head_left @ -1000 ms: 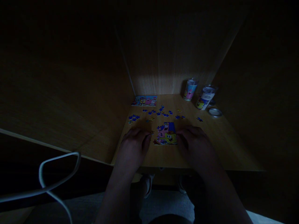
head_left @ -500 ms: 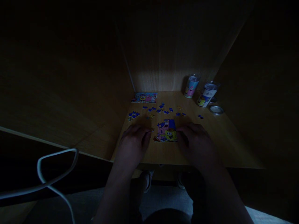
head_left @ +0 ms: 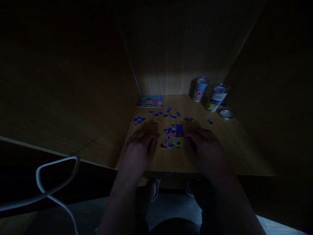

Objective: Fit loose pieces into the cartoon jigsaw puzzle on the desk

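Note:
A partly joined jigsaw puzzle (head_left: 174, 138) with yellow and pink cartoon figures lies on the wooden desktop (head_left: 168, 161) between my hands. My left hand (head_left: 140, 145) is closed, pinching a small puzzle piece (head_left: 158, 136) between thumb and forefinger, just left of the puzzle and apart from it. The fingers of my right hand (head_left: 204, 143) are drawn together at the puzzle's right edge and hold it there; the fingertips are partly hidden. Behind the puzzle are scattered several loose blue-and-yellow pieces (head_left: 168, 112). The light is dim.
At the back left lies a strip-shaped cartoon picture (head_left: 151, 101). Two clear-topped cartoon canisters (head_left: 200, 89) stand at the back right, near a round metal lid (head_left: 226, 114). Wooden panels (head_left: 156, 65) enclose the desktop, and a white cable (head_left: 40, 176) loops at lower left.
Both hands keep the same grip and place. The whole view has shifted very slightly; nothing on the desktop has visibly moved.

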Motion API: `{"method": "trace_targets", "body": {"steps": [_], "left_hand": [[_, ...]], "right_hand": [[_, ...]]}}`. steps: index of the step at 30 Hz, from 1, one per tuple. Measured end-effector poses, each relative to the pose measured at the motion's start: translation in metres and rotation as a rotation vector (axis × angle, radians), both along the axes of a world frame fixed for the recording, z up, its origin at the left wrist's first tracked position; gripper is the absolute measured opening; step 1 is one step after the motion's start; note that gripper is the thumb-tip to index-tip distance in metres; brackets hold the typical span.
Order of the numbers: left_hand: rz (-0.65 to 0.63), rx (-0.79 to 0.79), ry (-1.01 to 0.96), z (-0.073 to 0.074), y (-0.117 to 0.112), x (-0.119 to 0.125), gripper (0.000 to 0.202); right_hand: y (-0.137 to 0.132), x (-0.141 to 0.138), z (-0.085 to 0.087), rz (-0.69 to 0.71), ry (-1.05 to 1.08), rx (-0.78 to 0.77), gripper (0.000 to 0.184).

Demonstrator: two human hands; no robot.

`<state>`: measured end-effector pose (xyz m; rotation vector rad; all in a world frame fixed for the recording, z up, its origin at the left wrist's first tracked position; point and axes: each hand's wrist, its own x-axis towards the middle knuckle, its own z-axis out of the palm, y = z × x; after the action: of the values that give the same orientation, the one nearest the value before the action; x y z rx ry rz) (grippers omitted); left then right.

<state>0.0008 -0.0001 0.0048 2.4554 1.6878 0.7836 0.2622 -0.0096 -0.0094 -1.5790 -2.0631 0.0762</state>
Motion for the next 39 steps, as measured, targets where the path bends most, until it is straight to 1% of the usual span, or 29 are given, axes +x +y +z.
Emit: {"method": "trace_targets", "body": {"steps": [13,22,39], "left_hand": [[0.008,0.016,-0.008,-0.0016,0.0001,-0.0007,0.011],[0.001,0.009,-0.012,-0.0016,0.0003,-0.0002,0.01],[0.004,0.022,0.0,-0.0012,0.0004,-0.0004,0.01]], "right_hand": [[-0.0002,-0.0006,0.0003,-0.006,-0.009,0.022,0.017],[0.0001,0.0001,-0.0013,0.004,0.007,0.036,0.019],[-0.0004,-0.0002,-0.0014,-0.011,-0.007,0.009,0.019]]}}
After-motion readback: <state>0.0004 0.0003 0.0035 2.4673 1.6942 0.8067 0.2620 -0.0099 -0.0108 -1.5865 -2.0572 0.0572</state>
